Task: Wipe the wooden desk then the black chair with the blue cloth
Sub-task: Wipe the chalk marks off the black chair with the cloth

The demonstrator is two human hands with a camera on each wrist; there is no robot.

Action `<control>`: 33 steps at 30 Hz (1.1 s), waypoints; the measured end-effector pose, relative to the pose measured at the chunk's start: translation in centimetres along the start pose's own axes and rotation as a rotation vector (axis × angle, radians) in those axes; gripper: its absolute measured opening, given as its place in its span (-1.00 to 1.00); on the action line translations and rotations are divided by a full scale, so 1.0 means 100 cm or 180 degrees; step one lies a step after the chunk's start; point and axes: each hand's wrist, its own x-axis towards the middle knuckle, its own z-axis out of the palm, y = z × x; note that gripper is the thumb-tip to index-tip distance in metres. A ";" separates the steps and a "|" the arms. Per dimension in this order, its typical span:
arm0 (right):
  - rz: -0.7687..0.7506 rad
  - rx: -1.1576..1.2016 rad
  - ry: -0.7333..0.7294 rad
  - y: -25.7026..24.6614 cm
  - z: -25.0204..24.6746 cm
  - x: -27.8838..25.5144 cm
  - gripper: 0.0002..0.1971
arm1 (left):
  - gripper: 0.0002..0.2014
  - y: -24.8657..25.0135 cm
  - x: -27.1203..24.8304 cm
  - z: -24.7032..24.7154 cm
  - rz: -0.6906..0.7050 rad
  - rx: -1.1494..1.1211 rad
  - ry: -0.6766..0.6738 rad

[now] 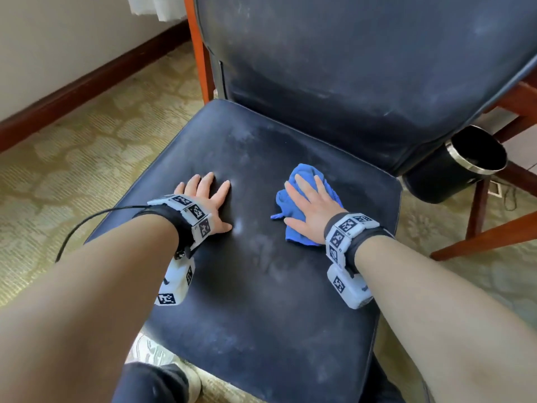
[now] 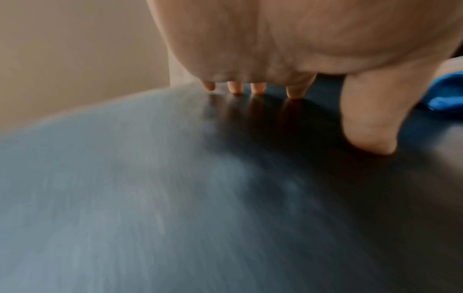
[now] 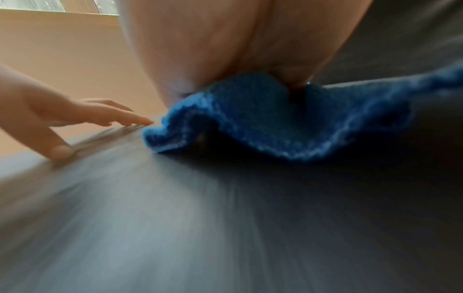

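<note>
The black chair fills the head view, its dusty padded seat facing me and its backrest rising behind. A crumpled blue cloth lies on the seat's right half. My right hand presses flat on the cloth with straight fingers; the right wrist view shows the cloth bunched under the palm. My left hand rests flat on the bare seat to the left, fingers spread. In the left wrist view its fingertips touch the seat. The wooden desk itself is out of view.
A black round bin with a metal rim stands on the floor right of the chair. Reddish wooden legs cross behind it. Patterned carpet lies to the left, with a dark skirting board along the wall. A shoe shows below the seat.
</note>
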 end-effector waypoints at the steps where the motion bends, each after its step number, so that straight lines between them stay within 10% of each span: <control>1: 0.0015 -0.0009 0.0083 0.000 -0.008 0.016 -0.28 | -0.11 -0.006 0.004 -0.008 0.0111 0.0042 0.0149; 14: -0.0255 0.0226 0.0603 -0.010 -0.058 0.146 -0.40 | 0.02 -0.016 0.054 -0.011 -0.0213 -0.0382 -0.0123; 23: 0.1160 0.0710 0.0366 0.086 -0.018 0.003 -0.39 | -0.12 -0.001 0.051 -0.020 -0.0134 0.0165 0.0126; 33: 0.0805 0.1916 0.0831 0.053 -0.094 -0.126 -0.89 | -0.19 0.073 -0.057 -0.100 0.0374 0.0748 0.0371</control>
